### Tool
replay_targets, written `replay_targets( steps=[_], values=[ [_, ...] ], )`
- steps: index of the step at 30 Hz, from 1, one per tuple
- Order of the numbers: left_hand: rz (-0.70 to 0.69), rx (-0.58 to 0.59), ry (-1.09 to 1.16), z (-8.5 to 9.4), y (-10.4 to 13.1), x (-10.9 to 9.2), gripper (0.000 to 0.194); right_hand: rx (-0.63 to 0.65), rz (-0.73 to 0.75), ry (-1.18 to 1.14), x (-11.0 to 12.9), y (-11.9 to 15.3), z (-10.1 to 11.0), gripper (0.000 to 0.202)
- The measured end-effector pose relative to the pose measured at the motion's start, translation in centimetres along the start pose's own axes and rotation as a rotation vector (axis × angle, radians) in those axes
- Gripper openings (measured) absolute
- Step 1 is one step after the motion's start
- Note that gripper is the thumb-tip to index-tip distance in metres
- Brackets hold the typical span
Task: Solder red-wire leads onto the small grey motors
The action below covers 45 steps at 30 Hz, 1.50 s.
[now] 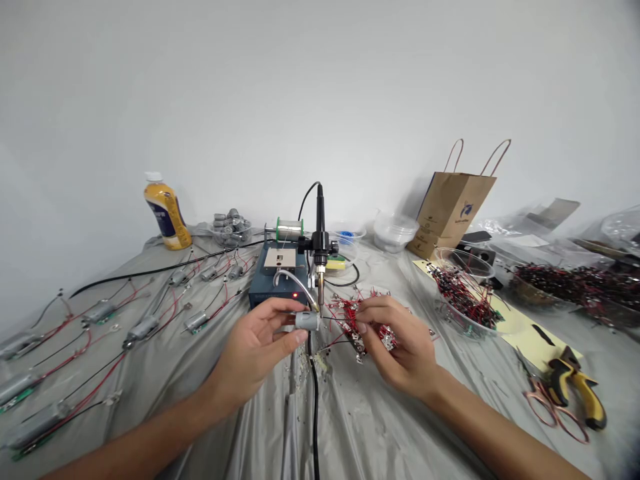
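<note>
Between the thumb and fingers of my left hand [267,337] is a small grey motor [306,321], lying sideways under the tip of an upright soldering iron [321,267]. My right hand [397,340] pinches a thin dark wire [336,319] that runs toward the motor's end; whether it touches the motor I cannot make out. Behind the iron sits a blue soldering station [275,283] with a lit red light, and a curved feed tube reaches the tip. Beneath my right hand lies a pile of red and black wires [353,310] with metal terminals.
Wired motors [143,330] spread over the left side. A bowl of motors [231,228], a solder spool [290,229] and a yellow bottle [167,213] stand behind. On the right are a bowl of wires [467,303], scissors [555,403], pliers [575,387] and a paper bag [453,210].
</note>
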<state>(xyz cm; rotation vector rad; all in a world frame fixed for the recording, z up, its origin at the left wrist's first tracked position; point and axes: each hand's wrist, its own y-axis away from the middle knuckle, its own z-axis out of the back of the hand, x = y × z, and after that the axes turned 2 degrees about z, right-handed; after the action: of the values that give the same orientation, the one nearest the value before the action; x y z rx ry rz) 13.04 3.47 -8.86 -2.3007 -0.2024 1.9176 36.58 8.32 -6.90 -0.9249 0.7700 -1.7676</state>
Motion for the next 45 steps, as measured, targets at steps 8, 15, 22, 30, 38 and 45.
replay_targets(
  steps=[8, 15, 22, 30, 38, 45],
  values=[
    [0.002, 0.010, 0.005, 0.11, 0.12, 0.04, 0.027, 0.009, -0.003, -0.019, -0.10, 0.07, -0.01, 0.025],
    [0.002, 0.002, 0.000, 0.02, 0.08, 0.03, 0.027, 0.024, -0.006, -0.038, -0.32, 0.23, -0.08, 0.028],
    [0.004, -0.008, -0.010, -0.04, 0.24, -0.12, 0.027, 0.037, -0.008, -0.048, -0.31, 0.28, -0.03, 0.029],
    [0.008, -0.002, -0.013, 0.00, 0.27, -0.17, 0.027, 0.045, 0.003, -0.054, -0.33, 0.34, -0.01, 0.027],
    [0.001, 0.009, -0.003, -0.05, 0.18, 0.00, 0.025, 0.044, 0.010, -0.048, -0.25, 0.26, -0.01, 0.028],
    [0.008, 0.002, -0.013, -0.02, 0.29, -0.09, 0.026, 0.051, 0.006, -0.050, -0.22, 0.18, 0.02, 0.027]
  ],
)
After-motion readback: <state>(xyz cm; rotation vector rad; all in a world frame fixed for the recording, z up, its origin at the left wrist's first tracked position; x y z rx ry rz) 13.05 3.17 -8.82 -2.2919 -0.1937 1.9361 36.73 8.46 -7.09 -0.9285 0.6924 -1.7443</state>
